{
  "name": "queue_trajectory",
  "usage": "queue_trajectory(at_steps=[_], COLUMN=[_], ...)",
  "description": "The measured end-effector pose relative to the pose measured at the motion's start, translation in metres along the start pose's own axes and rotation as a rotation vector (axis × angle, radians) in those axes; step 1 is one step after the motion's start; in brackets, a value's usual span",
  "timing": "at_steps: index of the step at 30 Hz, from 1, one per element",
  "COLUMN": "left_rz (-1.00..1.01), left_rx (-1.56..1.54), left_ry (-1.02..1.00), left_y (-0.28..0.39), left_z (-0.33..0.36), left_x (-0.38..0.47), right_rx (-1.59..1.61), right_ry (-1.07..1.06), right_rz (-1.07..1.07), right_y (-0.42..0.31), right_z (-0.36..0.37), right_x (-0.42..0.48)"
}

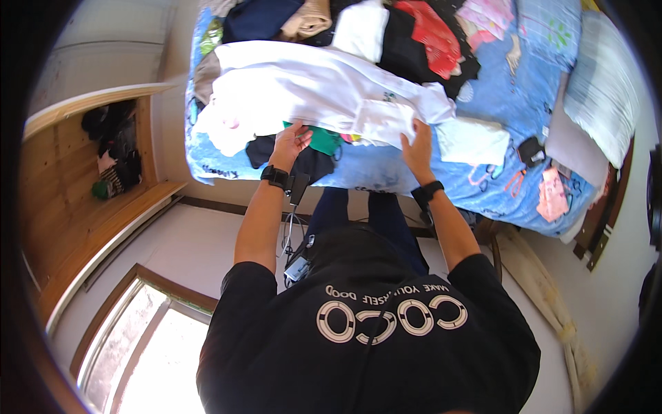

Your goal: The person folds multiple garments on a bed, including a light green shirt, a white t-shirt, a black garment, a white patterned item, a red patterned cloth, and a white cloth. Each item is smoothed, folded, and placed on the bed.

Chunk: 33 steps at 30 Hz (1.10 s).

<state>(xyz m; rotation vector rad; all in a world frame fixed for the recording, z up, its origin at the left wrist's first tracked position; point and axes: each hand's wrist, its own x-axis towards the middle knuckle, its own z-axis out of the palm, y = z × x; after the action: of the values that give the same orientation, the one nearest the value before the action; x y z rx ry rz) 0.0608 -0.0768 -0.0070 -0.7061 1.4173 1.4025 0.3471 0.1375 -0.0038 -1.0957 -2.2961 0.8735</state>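
A white garment with a small green print lies spread across the bed. At its right end, my right hand has its fingers on a folded-over white part, gripping the edge. My left hand is at the garment's lower edge with palm turned up and fingers loosely curled; whether it pinches the cloth cannot be told. Beside it lie a green cloth and a black garment. A folded pale garment rests to the right of my right hand.
The blue bedspread bears a red garment, a rolled tan one, a black wallet-like item and a pink cloth. Pillows are at right. A wooden shelf holding dark items stands at left.
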Motion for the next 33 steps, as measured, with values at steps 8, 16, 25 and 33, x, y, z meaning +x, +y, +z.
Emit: queue_trajectory(at_steps=[8,16,25,33], left_rz=[0.125,0.175,0.631,1.066], left_rx=[-0.306,-0.426,-0.198,1.473], left_ry=[0.104,0.191,-0.205,-0.678], left_y=[0.104,0.156,0.177,0.054], left_z=[-0.080,-0.093,-0.049,0.071], left_x=[0.032,0.069,-0.030,-0.069], right_rx=[0.279,0.333,0.544,0.507], right_ry=[-0.164,-0.293,-0.373,-0.484], right_rz=[1.056,0.925,0.901,0.844], right_y=[0.050,0.035,0.001,-0.010], right_z=[-0.008,-0.034,-0.032,-0.023], right_x=[-0.014,-0.037,-0.039,-0.044])
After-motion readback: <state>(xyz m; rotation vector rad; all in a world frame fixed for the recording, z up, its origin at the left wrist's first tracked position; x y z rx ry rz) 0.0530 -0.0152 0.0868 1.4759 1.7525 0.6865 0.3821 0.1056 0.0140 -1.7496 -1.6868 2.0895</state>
